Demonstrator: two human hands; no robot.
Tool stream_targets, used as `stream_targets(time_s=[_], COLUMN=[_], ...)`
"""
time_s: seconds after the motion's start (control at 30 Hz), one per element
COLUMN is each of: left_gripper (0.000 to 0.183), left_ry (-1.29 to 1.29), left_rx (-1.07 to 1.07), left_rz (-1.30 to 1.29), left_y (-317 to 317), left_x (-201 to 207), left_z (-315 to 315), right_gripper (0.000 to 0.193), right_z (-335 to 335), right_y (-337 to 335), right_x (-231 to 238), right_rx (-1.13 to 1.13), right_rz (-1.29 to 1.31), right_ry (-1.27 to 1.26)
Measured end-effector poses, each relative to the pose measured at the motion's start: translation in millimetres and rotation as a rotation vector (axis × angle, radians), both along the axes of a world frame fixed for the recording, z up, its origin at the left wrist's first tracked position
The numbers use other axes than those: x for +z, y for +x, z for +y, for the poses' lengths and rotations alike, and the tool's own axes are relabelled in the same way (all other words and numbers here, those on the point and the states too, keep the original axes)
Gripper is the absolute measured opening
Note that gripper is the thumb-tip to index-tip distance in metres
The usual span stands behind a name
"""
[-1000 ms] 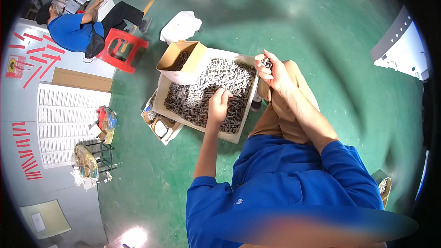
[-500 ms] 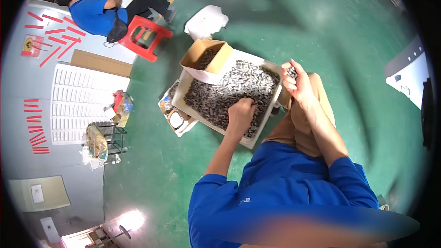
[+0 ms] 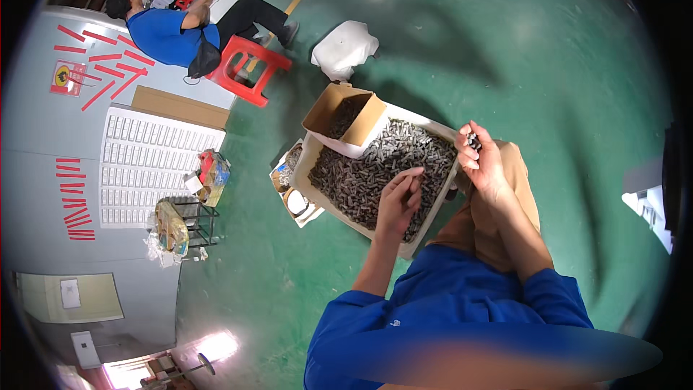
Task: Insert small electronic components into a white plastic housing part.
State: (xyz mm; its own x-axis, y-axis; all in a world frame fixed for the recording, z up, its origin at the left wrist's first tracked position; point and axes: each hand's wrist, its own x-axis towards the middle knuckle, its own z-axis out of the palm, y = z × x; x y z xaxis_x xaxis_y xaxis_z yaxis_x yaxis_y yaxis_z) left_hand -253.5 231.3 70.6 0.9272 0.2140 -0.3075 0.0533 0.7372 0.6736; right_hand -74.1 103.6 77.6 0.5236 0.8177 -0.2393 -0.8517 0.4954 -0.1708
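Observation:
A shallow white tray [image 3: 342, 224] full of small grey metal cylinders [image 3: 375, 184] lies before me. Over its near right part, my left hand [image 3: 399, 204] is raised just above the cylinders, thumb and fingers drawn together; what is between them is too small to make out. Beyond the right rim, above my knee, my right hand [image 3: 485, 162] is closed round a small bunch of the metal cylinders [image 3: 473, 141], their ends showing at the fingers. An open cardboard box [image 3: 372, 121] holding more such pieces rests on the tray's far left corner.
Left of the tray stands a small box [image 3: 307, 214] with a round white item. A crumpled white bag [image 3: 345, 50] lies on the green floor beyond. Farther left are a red stool [image 3: 249, 72], a seated person [image 3: 170, 35] in blue, and a black metal stand [image 3: 202, 220].
My left hand has come up out of the cylinders, fingertips now visible. The right hand keeps its bunch beside the tray. The whole view has shifted slightly.

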Motion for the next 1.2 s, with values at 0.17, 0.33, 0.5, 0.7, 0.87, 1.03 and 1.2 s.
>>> stream_targets(time_s=[0.17,0.33,0.5,0.7,0.87,1.03,1.2], left_gripper=[0.028,0.026,0.024,0.022,0.021,0.020,0.025], left_ry=[-0.463,-0.488,-0.513,-0.567,-0.627,-0.789,-1.069], left_rx=[0.298,0.321,0.354,0.345,0.304,0.325,0.316], left_rz=[-0.116,-0.172,-0.222,-0.307,-0.363,-0.273,-0.233], left_y=[46.0,58.9,59.8,69.0,82.0,100.6,106.2], left_x=[-14.3,-15.4,-22.6,-36.0,-46.0,-37.5,-32.8], left_z=[-44.6,-45.0,-34.8,-35.4,-39.4,-41.4,-32.9], right_gripper=[0.029,0.016,0.015,0.014,0.013,0.014,0.012], right_z=[21.4,36.7,47.4,52.6,51.2,51.1,50.4], right_y=[-23.5,-19.7,-19.0,-13.4,-16.5,-27.0,-26.3], right_x=[44.3,32.3,21.1,3.6,6.2,-15.9,-0.5], right_rx=[0.006,-0.243,-0.425,-0.482,-0.308,-0.367,-0.288], right_rz=[-0.640,-1.814,-2.064,-1.965,-1.887,-1.874,-1.669], right_ry=[-0.198,-0.361,-0.382,-0.376,-0.318,-0.263,-0.217])
